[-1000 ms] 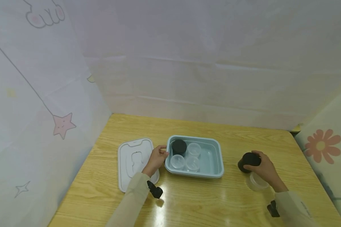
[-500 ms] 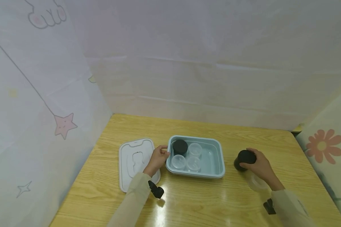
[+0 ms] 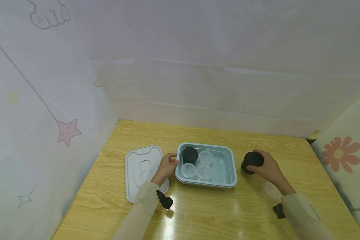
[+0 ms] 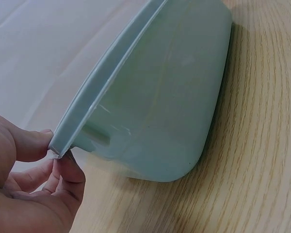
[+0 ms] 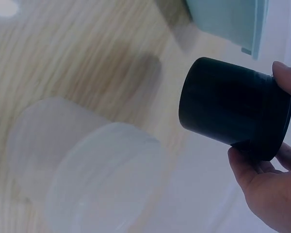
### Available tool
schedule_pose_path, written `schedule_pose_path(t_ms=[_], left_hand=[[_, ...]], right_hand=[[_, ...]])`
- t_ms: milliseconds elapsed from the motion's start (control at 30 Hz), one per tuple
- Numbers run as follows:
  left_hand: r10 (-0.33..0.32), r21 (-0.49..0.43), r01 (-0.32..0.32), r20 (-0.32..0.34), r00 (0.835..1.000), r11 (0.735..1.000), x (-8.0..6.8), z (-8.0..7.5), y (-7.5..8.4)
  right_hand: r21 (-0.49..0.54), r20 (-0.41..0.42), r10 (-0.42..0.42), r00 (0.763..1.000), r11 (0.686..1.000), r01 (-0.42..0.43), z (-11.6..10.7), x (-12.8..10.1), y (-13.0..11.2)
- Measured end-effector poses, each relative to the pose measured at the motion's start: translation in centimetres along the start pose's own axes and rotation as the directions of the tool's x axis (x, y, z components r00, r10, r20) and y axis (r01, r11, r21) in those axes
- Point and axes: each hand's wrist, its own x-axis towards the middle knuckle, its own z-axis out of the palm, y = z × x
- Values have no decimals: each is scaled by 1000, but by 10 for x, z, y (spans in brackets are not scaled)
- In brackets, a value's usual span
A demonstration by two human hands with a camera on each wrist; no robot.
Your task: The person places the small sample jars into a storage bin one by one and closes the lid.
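My left hand (image 3: 165, 166): it pinches the left rim of the pale blue tub (image 3: 231, 166); the left wrist view shows thumb above and fingers (image 4: 63, 167) below the lip, which the head view is too small to tell.
My right hand (image 3: 268, 169): fingers curl round the black cup (image 3: 251, 162), held just right of the tub, apart from it.
Black cup, right wrist view: it lies tilted in my fingertips (image 5: 242, 162), clear of the wood; the head view alone does not settle whether it touches the table (image 3: 198, 213).
Clear cup (image 3: 270, 191): stands on the table near my right wrist; in the right wrist view it is a blurred pale shape (image 5: 87, 165) below the black cup.
Inside the tub, head view only: one black cup (image 3: 190, 154) and three clear cups (image 3: 205, 157).
White lid (image 3: 139, 171): flat on the table, left of the tub, partly under my left hand.
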Motion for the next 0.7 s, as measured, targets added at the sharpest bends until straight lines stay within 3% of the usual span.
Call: schedule_pose_path(t_ms=[367, 700], left_hand=[[5, 14, -5, -13, 1000, 1000, 0, -1, 0], [-13, 13, 13, -14, 1000, 1000, 1, 2, 1]], right_hand=[[-3, -36, -77, 996, 997, 77, -9, 11, -33], [21, -21, -92, 996, 995, 93, -13, 21, -55]])
